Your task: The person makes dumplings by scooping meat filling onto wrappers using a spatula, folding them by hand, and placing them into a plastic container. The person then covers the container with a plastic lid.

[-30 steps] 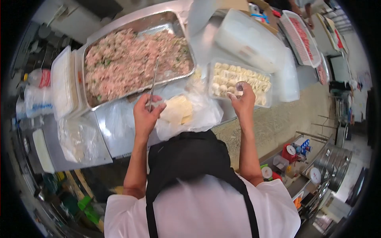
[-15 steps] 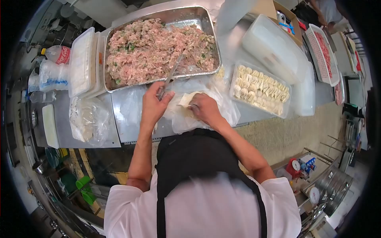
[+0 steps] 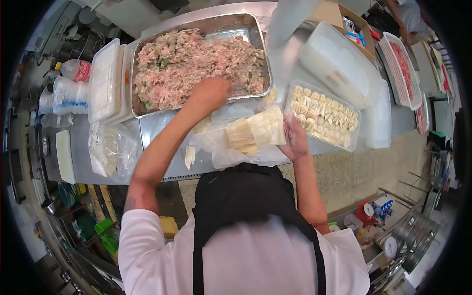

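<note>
extending left from right hand (image 3: 296, 139), pale wrapper (image 3: 268, 127), apparently held

1 pale dough wrapper (image 3: 267, 126): thin, wrinkled, spread out, held at its right end by the right hand (image 3: 296, 138). Wrapper stack (image 3: 240, 136) partly overlapped at left, laid on crumpled translucent plastic (image 3: 268, 157). Ground meat filling (image 3: 172, 69): pink, coarse, green-flecked, heaped unevenly in 1 rectangular metal tray (image 3: 250, 23); bare metal exposed toward far right; near edge partly hidden by left hand (image 3: 212, 92).
</note>
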A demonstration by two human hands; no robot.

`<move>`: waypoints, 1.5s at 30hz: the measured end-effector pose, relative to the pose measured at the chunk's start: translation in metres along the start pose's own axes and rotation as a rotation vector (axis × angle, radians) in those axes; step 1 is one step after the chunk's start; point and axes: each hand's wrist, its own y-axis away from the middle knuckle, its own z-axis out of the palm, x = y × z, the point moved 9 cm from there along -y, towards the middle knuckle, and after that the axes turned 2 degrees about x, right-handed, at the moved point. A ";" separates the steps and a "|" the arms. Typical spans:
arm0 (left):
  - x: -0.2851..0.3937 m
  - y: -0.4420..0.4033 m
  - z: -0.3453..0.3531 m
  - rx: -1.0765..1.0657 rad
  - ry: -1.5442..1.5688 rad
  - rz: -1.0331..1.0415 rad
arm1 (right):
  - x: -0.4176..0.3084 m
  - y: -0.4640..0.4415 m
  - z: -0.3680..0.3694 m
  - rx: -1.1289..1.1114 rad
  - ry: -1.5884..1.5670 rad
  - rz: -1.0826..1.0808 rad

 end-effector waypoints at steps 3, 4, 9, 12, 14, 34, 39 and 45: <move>-0.010 -0.006 0.002 -0.263 -0.135 -0.006 | -0.005 0.003 -0.021 -0.077 -0.016 0.024; -0.010 -0.003 -0.004 -0.264 -0.139 0.004 | -0.006 0.006 -0.024 -0.075 -0.011 0.022; 0.004 -0.013 -0.008 -0.078 -0.040 0.071 | -0.018 0.019 -0.007 -0.217 -0.120 -0.069; -0.013 -0.008 0.005 -0.259 -0.107 -0.039 | -0.016 0.012 -0.018 -0.035 0.005 -0.105; -0.017 0.001 -0.016 -0.250 -0.086 -0.029 | -0.015 0.014 -0.032 0.060 0.043 -0.134; -0.033 0.016 -0.001 -0.039 0.507 0.288 | -0.021 -0.003 -0.043 0.160 -0.081 -0.241; -0.039 0.033 0.001 -0.308 0.814 0.033 | -0.022 -0.012 -0.044 0.222 -0.081 -0.285; -0.007 0.055 0.004 -0.218 1.094 0.024 | -0.012 -0.035 0.004 0.141 -0.277 -0.219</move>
